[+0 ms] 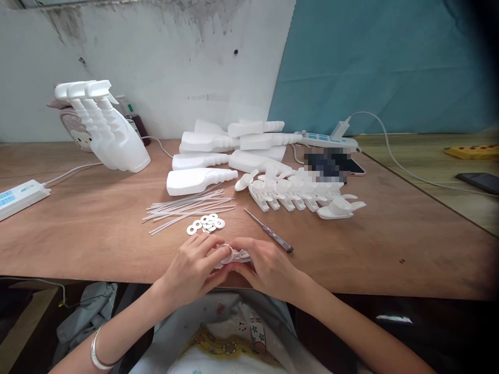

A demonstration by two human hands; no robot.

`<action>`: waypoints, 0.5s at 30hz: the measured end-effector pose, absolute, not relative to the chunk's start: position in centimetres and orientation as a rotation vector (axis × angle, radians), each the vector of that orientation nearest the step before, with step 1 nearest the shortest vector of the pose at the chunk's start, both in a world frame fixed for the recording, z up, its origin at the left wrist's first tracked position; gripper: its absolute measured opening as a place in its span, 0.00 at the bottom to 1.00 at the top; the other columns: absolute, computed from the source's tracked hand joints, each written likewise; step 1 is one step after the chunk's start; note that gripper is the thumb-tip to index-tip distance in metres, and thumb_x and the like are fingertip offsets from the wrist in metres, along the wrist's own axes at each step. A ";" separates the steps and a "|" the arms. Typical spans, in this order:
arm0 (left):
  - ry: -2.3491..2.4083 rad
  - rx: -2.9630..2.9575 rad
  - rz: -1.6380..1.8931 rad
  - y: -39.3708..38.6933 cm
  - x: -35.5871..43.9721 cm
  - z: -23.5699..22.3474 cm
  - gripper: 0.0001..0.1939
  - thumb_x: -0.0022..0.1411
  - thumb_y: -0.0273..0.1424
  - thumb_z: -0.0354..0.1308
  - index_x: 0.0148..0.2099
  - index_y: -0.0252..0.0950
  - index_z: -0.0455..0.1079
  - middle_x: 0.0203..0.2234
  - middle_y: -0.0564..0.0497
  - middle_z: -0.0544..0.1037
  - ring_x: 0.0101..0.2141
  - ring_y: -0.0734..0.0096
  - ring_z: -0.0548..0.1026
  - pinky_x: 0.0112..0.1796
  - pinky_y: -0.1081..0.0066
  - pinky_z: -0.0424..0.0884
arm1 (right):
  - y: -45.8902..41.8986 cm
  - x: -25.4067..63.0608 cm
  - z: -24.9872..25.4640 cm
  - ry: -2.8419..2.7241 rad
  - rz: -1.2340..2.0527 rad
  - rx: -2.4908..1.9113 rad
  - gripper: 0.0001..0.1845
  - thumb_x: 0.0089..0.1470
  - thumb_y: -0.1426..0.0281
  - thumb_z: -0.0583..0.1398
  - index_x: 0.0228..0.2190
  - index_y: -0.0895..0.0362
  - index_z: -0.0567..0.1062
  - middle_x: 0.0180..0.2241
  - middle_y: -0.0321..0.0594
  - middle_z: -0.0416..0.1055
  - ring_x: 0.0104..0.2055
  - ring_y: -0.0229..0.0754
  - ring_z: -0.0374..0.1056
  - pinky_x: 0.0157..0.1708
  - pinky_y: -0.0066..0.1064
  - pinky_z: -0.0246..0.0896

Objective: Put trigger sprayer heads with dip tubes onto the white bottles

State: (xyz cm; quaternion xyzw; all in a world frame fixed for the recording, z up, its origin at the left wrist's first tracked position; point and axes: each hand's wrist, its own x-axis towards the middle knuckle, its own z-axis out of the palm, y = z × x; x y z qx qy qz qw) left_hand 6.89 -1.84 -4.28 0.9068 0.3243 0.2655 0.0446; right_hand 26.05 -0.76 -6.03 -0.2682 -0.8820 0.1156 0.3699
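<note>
Near the front edge of the table, my left hand [197,265] and my right hand [271,267] meet around a white trigger spray head [227,254]. Fingers of both hands are closed on it and hide much of its body; its round collar shows by my left fingers. Just beyond my left hand lies a small pile of white ring washers [219,223]. Thin white dip tubes [171,212] are spread behind the washers. A screwdriver [272,235] rests to the right, beyond my right hand. Several more spray heads [288,196] lie in a cluster at the right.
White plastic bottles [195,181] lie stacked at the back. Several bottles with spray heads [130,148] stand upright at the left. Power strips [23,198] with cables are on both sides. A partly blurred phone [356,165] lies back right.
</note>
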 end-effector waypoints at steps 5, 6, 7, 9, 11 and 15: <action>1.300 2.776 0.902 -0.1 4.2 -3.4 0.13 0.62 0.27 0.47 0.48 0.36 0.64 0.39 0.46 0.73 0.40 0.65 0.69 0.40 0.65 0.64 | -1.0 26.1 -6.2 -2.286 0.232 -0.759 0.13 0.55 0.68 0.55 0.42 0.59 0.61 0.33 0.43 0.72 0.33 0.41 0.70 0.31 0.29 0.65; 1.470 2.792 0.868 0.3 3.3 -3.3 0.13 0.62 0.26 0.46 0.48 0.36 0.65 0.40 0.46 0.73 0.40 0.64 0.68 0.40 0.64 0.64 | -1.0 26.1 -6.2 -2.289 0.223 -0.763 0.13 0.55 0.68 0.55 0.42 0.59 0.61 0.33 0.43 0.72 0.33 0.41 0.70 0.31 0.29 0.65; 1.650 2.810 0.799 0.8 2.4 -3.4 0.13 0.62 0.26 0.46 0.47 0.36 0.66 0.40 0.46 0.74 0.40 0.62 0.68 0.39 0.62 0.63 | -1.0 26.1 -6.3 -2.292 0.217 -0.765 0.13 0.56 0.67 0.55 0.42 0.59 0.61 0.33 0.43 0.72 0.33 0.41 0.71 0.31 0.29 0.65; 1.937 2.829 0.577 1.6 0.7 -3.7 0.13 0.61 0.26 0.47 0.45 0.36 0.68 0.42 0.45 0.73 0.40 0.57 0.68 0.37 0.60 0.63 | -1.0 26.0 -6.3 -2.300 0.217 -0.764 0.13 0.56 0.67 0.54 0.43 0.59 0.61 0.33 0.43 0.73 0.33 0.41 0.71 0.32 0.29 0.66; 2.072 2.840 0.424 2.1 -0.5 -4.1 0.12 0.60 0.27 0.48 0.42 0.37 0.70 0.43 0.45 0.73 0.40 0.55 0.68 0.36 0.59 0.62 | -1.0 26.0 -6.4 -2.303 0.227 -0.767 0.14 0.56 0.67 0.54 0.43 0.59 0.61 0.33 0.43 0.73 0.34 0.41 0.71 0.32 0.29 0.66; 2.097 2.864 0.366 2.4 -1.4 -4.4 0.10 0.59 0.29 0.49 0.35 0.38 0.72 0.42 0.46 0.74 0.38 0.55 0.68 0.35 0.59 0.61 | -0.9 26.0 -6.5 -2.304 0.235 -0.773 0.14 0.56 0.67 0.54 0.43 0.58 0.61 0.34 0.44 0.73 0.34 0.41 0.71 0.32 0.30 0.66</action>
